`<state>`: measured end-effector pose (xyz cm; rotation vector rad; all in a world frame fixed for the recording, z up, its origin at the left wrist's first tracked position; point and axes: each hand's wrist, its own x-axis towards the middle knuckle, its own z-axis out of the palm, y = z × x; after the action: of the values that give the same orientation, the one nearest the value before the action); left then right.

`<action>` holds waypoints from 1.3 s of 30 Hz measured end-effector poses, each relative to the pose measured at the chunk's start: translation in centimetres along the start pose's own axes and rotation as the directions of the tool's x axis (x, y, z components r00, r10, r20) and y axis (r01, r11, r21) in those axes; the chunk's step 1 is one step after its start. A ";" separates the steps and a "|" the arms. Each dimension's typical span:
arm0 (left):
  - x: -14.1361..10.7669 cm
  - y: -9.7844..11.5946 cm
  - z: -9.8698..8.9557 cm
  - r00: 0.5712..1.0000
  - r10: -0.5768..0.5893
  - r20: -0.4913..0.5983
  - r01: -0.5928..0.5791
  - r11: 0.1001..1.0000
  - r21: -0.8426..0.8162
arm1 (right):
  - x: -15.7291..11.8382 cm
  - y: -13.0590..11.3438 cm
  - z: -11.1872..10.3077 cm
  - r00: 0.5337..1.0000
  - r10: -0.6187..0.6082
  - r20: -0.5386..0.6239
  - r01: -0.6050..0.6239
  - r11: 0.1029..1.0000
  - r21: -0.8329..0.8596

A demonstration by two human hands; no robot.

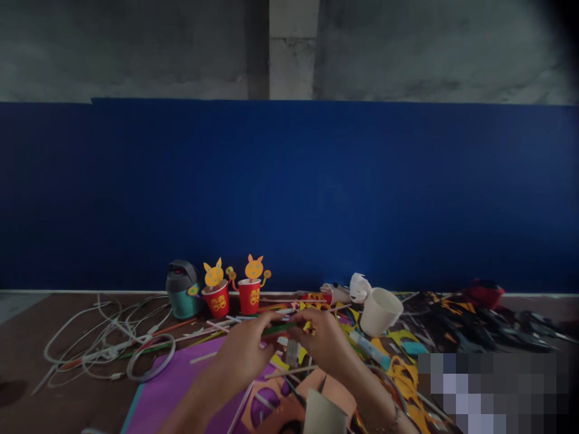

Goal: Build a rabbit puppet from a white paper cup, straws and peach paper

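Observation:
Near the middle of the cluttered table, my left hand [253, 346] and my right hand [319, 331] come close together. Between them is a small green strip [278, 329], with the fingers of both hands closed on it. Below the hands lie purple paper [181, 377] and orange cut paper [332, 389]. Two red cups [217, 301] with orange paper cat faces [254, 269] stand behind my left hand. A white cup [381, 312] is beyond my right hand.
A teal and grey container [183, 292] stands left of the red cups. Tangled white cables [108, 343] lie at the left. Yellow scraps, a glue tube [371, 349] and dark tools [488, 328] spread rightward. A blue partition [289, 193] rises behind.

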<state>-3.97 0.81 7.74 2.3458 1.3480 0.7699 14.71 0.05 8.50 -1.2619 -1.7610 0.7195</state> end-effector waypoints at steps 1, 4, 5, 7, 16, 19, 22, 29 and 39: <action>0.0 0.2 0.0 0.997 0.054 -0.054 -0.051 0.998 0.040 | 0.2 0.4 0.0 0.999 0.037 0.005 -0.037 0.998 0.049; 0.2 0.7 0.3 0.962 0.234 -0.142 -0.212 0.965 0.152 | 0.8 1.6 0.2 0.993 0.112 0.024 -0.115 0.971 0.208; 0.3 0.8 0.4 0.941 0.299 -0.161 -0.263 0.942 0.209 | 1.0 1.8 0.3 0.991 0.130 0.033 -0.134 0.955 0.265; 0.5 0.8 0.7 0.897 0.398 -0.193 -0.330 0.893 0.306 | 1.2 2.1 0.4 0.984 0.165 0.074 -0.181 0.902 0.392; 0.0 0.1 1.6 0.736 0.560 -0.381 -0.348 0.795 0.497 | 1.1 1.2 0.0 0.968 0.193 0.161 -0.251 0.761 0.598; 0.0 0.1 1.7 0.724 0.560 -0.403 -0.346 0.800 0.490 | 1.2 1.3 0.2 0.967 0.207 0.150 -0.255 0.756 0.603; -0.1 0.4 1.5 0.736 0.540 -0.408 -0.328 0.812 0.483 | 1.3 1.7 0.6 0.971 0.213 0.107 -0.234 0.766 0.598; 0.0 1.0 0.4 0.779 0.481 -0.402 -0.274 0.838 0.472 | 0.8 0.8 0.2 1.000 0.008 -0.006 -0.006 0.946 0.325; 0.5 0.3 0.5 0.806 0.422 -0.416 -0.276 0.889 0.366 | 0.1 -0.2 -0.7 0.893 -0.448 -0.054 0.419 0.868 -0.266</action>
<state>-3.26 1.05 7.63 2.8115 1.2781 1.4500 15.23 0.06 9.02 -0.9807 -1.9879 0.1664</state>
